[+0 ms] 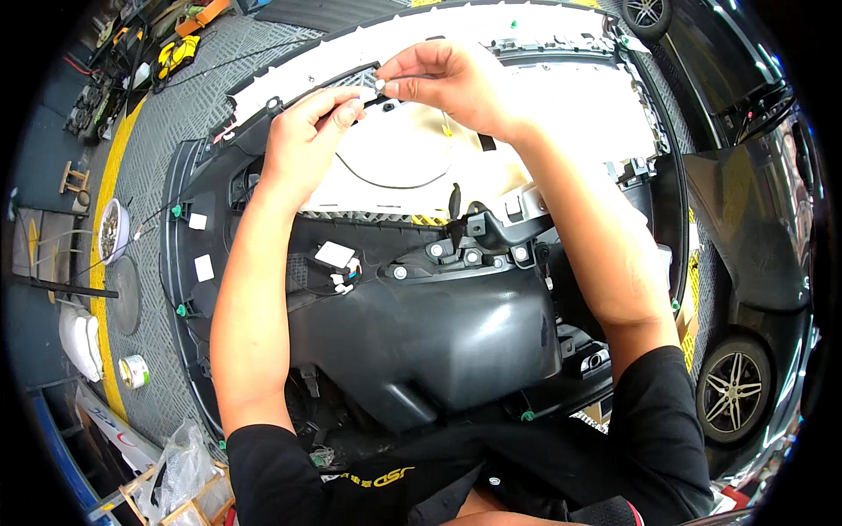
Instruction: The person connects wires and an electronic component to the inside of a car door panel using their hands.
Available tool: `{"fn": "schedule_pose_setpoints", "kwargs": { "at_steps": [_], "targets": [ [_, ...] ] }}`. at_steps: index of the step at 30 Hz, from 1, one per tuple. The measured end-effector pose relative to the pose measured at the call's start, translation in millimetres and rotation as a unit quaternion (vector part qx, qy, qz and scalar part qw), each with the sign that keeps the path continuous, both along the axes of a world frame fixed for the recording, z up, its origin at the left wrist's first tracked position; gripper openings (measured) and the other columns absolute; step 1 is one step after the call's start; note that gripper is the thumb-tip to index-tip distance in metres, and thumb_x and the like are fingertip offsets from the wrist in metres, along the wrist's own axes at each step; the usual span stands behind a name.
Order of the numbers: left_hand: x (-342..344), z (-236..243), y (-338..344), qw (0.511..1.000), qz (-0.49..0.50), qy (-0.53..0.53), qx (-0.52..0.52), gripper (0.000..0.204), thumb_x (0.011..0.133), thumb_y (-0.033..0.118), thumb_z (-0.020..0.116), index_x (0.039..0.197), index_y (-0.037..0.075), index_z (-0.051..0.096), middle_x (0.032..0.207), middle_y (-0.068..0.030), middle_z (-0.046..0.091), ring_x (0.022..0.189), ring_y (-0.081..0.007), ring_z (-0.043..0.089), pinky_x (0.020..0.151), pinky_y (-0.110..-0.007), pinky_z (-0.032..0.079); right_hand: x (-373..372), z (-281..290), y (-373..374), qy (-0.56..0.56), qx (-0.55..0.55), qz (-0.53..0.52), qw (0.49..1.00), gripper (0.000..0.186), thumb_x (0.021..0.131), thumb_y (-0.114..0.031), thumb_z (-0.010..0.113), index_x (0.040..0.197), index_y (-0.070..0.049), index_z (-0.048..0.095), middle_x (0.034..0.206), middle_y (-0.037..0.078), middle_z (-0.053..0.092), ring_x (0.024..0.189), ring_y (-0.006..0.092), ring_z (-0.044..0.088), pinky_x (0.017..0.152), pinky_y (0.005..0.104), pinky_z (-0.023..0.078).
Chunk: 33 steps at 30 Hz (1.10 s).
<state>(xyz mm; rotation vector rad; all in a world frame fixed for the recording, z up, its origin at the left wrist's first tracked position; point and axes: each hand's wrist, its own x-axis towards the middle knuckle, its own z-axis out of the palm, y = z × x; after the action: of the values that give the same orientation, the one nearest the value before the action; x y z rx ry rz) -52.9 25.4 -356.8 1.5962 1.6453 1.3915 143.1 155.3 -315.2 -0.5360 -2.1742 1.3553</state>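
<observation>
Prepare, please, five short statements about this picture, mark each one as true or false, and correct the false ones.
1. The fingertips of the left hand and the right hand come together at a small whitish piece. True.
2. The right hand lies flat on the large glossy black plastic panel. False: it is raised beyond the panel, beside the left hand.
3. A small white rectangular piece lies near the left forearm. True.
4. Both short fabric sleeves are white. False: the sleeves are black.
5. A black wheel with silver spokes shows at the lower left. False: it shows at the lower right.
</observation>
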Motion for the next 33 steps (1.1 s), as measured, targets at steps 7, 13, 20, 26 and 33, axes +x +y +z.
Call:
{"fn": "schedule_pose_setpoints", "kwargs": {
  "at_steps": [7, 13, 20, 26, 33],
  "targets": [
    [2, 3, -1, 0.999, -0.022, 0.016, 0.019, 0.031, 0.106, 0.024, 0.063, 0.122, -0.001, 0.069, 0.1, -0.0041, 0.073, 0.098, -0.0109, 0.064, 0.091, -0.028, 0.049, 0, -2, 0, -0.007, 0.011, 0.006, 1.0, 0.022, 0.095, -0.011, 0.076, 0.114, -0.003, 0.074, 0.108, 0.004, 0.075, 0.101, 0.0117, 0.069, 0.093, 0.0275, 0.055],
    [1, 4, -2, 0.999, -0.036, 0.007, 0.002, 0.033, 0.109, 0.03, 0.055, 0.114, -0.001, 0.068, 0.095, -0.0018, 0.069, 0.095, -0.0105, 0.06, 0.091, -0.028, 0.047, 0, 0, -1, -0.012, 0.034, 0.031, 0.999, 0.022, 0.095, -0.013, 0.076, 0.115, -0.003, 0.073, 0.107, 0.004, 0.075, 0.1, 0.0114, 0.069, 0.092, 0.0274, 0.055],
    [-2, -1, 0, 0.998, -0.063, -0.013, 0.02, 0.029, 0.108, 0.025, 0.056, 0.106, -0.001, 0.069, 0.09, -0.0036, 0.07, 0.087, -0.0113, 0.062, 0.083, -0.028, 0.049, -1, 2, -6, -0.013, 0.025, 0.044, 0.999, 0.021, 0.096, -0.011, 0.076, 0.114, -0.002, 0.073, 0.106, 0.004, 0.075, 0.1, 0.0118, 0.069, 0.091, 0.0279, 0.056],
    [-1, -1, -1, 0.997, -0.075, 0.0, 0.026, 0.026, 0.108, 0.022, 0.056, 0.105, 0.0, 0.068, 0.089, -0.0032, 0.069, 0.084, -0.0113, 0.061, 0.08, -0.028, 0.049, -1, -2, -4, -0.008, 0.014, 0.049, 0.999, 0.021, 0.093, -0.011, 0.078, 0.113, -0.002, 0.075, 0.102, 0.005, 0.077, 0.096, 0.0104, 0.07, 0.088, 0.0271, 0.056],
    [5, 9, -7, 0.993, -0.099, 0.066, 0.006, 0.02, 0.107, 0.017, 0.056, 0.105, -0.001, 0.065, 0.089, -0.0019, 0.064, 0.087, -0.0107, 0.059, 0.081, -0.027, 0.048, 10, 12, -4, -0.091, 0.069, 0.051, 0.992, 0.018, 0.089, -0.014, 0.083, 0.104, -0.004, 0.081, 0.094, 0.004, 0.078, 0.087, 0.0088, 0.069, 0.082, 0.0264, 0.056]
  ]
}}
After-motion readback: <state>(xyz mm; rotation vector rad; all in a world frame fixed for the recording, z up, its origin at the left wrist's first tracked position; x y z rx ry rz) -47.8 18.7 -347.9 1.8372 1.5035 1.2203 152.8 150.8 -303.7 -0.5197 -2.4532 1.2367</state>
